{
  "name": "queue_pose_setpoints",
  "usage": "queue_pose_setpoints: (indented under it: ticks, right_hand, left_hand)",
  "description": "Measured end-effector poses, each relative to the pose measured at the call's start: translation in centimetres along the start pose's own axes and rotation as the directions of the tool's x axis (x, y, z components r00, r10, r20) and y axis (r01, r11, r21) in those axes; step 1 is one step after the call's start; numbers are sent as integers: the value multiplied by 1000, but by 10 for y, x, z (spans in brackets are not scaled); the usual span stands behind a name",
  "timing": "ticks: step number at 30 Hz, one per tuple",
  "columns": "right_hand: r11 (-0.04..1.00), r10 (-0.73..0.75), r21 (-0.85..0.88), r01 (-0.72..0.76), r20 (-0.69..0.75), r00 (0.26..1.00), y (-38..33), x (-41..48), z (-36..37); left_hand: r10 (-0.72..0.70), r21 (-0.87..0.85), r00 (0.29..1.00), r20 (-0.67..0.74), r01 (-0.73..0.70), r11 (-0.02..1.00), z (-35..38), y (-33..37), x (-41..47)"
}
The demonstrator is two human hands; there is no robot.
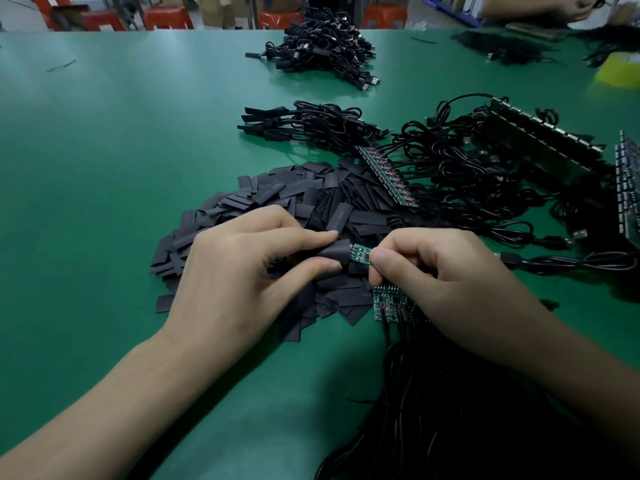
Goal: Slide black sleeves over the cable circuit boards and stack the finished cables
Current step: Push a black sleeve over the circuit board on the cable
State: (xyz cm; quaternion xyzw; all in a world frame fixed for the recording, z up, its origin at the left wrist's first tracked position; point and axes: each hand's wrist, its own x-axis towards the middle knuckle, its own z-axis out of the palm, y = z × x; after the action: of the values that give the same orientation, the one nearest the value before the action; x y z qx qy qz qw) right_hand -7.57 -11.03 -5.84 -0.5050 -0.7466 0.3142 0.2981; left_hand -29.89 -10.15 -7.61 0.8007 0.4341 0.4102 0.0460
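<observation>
At the centre of the frame, a black sleeve (334, 252) is pinched between thumb and forefinger of the left hand (242, 268), its open end meeting a small green board (360, 254) that is pinched by the fingertips of the right hand (440, 271). Loose sleeves (277, 199) are heaped on the green worktop (104, 168) behind the hands. Finished cables (304, 124) are stacked above centre, and unsleeved boards (388, 174) with cables are spread at the right.

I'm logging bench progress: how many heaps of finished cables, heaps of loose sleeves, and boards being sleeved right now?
Heaps of finished black sleeved cables: 2
Heap of loose flat black sleeves: 1
Small green circuit board in the right hand, entering the left hand's black sleeve: 1
Total: 4
</observation>
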Motion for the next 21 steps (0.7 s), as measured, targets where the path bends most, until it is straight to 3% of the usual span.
queue_pose_setpoints:
  ticks: [11,21]
  right_hand:
    - [997,70,10,-71,80,994,3,2,-6]
    - [998,63,1,-63,77,995,2,3,-8]
  left_hand:
    - [213,129,972,103,-226,966,-1,-3,2]
    - [66,-64,979,194,-55,996,-1,-2,5]
